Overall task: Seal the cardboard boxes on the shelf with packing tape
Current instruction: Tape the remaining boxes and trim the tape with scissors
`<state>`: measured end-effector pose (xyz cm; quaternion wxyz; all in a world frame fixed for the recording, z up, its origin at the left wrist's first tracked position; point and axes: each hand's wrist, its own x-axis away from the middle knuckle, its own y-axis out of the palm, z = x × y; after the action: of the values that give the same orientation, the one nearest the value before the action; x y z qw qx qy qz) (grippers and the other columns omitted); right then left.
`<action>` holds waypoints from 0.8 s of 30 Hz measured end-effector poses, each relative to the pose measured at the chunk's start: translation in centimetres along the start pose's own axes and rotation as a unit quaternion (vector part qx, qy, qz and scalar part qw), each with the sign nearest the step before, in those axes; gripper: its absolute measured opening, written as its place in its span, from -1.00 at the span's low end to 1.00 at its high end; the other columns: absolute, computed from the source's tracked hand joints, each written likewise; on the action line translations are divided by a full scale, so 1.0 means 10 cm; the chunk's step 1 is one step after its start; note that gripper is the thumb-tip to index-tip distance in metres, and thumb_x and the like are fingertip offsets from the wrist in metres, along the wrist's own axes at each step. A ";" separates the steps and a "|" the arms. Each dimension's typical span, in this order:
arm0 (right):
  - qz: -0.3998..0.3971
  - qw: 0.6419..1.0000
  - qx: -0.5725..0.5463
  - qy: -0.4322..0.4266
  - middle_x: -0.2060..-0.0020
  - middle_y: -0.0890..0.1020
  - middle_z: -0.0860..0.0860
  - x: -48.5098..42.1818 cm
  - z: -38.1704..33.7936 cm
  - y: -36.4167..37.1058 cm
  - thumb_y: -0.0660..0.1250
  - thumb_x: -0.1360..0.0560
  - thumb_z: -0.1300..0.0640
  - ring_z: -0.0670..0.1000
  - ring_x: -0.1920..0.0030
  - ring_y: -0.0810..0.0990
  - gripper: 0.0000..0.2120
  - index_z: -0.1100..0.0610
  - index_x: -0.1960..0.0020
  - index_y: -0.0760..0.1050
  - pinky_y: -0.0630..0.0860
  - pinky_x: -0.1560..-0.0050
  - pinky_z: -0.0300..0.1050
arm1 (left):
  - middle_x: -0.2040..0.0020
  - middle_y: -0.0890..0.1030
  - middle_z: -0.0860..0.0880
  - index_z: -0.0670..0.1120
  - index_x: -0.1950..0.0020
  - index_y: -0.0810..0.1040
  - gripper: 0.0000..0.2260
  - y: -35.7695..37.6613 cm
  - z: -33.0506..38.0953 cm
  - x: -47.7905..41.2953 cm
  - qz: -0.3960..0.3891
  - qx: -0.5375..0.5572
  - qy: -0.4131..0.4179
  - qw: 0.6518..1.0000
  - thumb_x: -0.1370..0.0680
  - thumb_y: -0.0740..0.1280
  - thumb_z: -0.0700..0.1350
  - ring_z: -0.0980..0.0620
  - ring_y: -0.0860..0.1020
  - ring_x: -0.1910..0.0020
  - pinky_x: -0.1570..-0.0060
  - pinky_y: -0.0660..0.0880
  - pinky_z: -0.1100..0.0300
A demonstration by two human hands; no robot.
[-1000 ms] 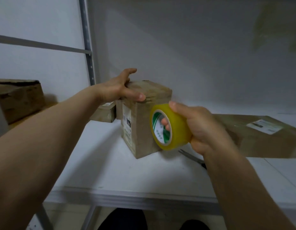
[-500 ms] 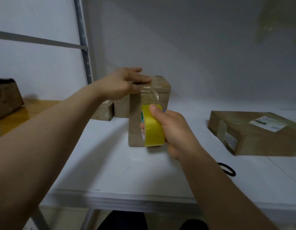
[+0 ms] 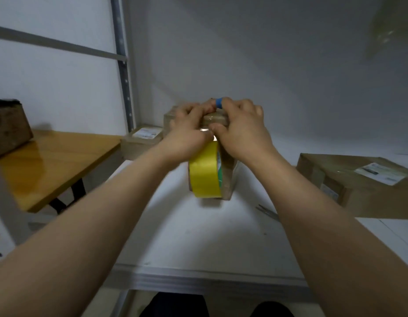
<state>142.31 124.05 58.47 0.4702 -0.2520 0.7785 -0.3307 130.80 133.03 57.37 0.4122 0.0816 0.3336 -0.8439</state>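
The upright box (image 3: pixel 228 179) stands near the middle of the white shelf (image 3: pixel 198 236), and a strip of clear tape runs over its top and down the front face. The yellow tape roll (image 3: pixel 204 172) hangs on that strip against the front of the box, with neither hand holding it. Both grips are on the box top. The left hand (image 3: pixel 187 131) and right hand (image 3: pixel 242 126) are cupped over it with bent fingers, and the thumbs (image 3: pixel 215 129) meet on the tape at the front upper edge. A blue band (image 3: pixel 219 102) sits on one right finger.

The step looks like bedding the tape onto the top seam. To do it well, rub outward from the middle with the thumbs so no bubble or crease stays under the film, and press it firmly over the edge where the top meets the front, since that is where a strip tends to lift. The hanging roll pulls on the strip, so one hand should keep the tape pinned at the edge while the other takes the roll's weight before any cut. The box is tall and narrow, and pressing straight down rather than forward should keep it from tipping back.

The scissors (image 3: pixel 267 211) lie on the shelf near the right forearm, handy for cutting. A flat box (image 3: pixel 358 191) lies well apart to the right, and a small box (image 3: pixel 141 143) sits just behind on the left. Beyond the shelf post there is a wooden bench (image 3: pixel 50 161)
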 end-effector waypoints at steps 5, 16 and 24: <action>-0.014 0.999 0.011 0.034 -0.38 0.31 0.07 -0.03 0.15 -0.13 0.26 -0.61 -0.15 0.15 -0.46 0.16 -0.54 -0.19 -0.49 0.32 0.33 -0.34 0.06 | -0.17 0.55 -0.04 -0.03 -0.28 0.45 -0.50 0.09 0.12 0.17 0.078 0.168 -0.200 0.962 -0.43 0.52 0.05 -0.07 0.56 -0.12 -0.11 0.55 0.02; -0.052 0.997 0.046 0.028 -0.31 0.31 0.11 -0.23 0.03 -0.12 0.25 -0.62 -0.11 0.22 -0.41 0.21 -0.58 -0.22 -0.48 0.38 0.39 -0.32 0.09 | -0.14 0.65 -0.19 -0.13 -0.27 0.53 -0.64 0.29 -0.05 0.31 -0.053 0.173 -0.279 0.943 -0.64 0.30 0.12 -0.21 0.63 -0.12 -0.21 0.55 -0.15; -0.047 0.996 0.074 0.026 -0.32 0.29 0.06 -0.19 0.10 -0.07 0.41 -0.46 -0.27 0.18 -0.39 0.21 -0.38 -0.26 -0.46 0.31 0.39 -0.10 0.01 | -0.01 0.65 -0.12 -0.07 -0.04 0.59 -0.57 0.36 -0.27 0.27 -0.012 0.094 -0.220 0.971 -0.62 0.22 0.28 -0.11 0.61 0.01 -0.10 0.57 -0.01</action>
<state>144.10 124.66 59.78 0.4511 -0.2441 0.7512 -0.4155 131.44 131.42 52.39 0.4560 -0.0718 0.1548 -0.8735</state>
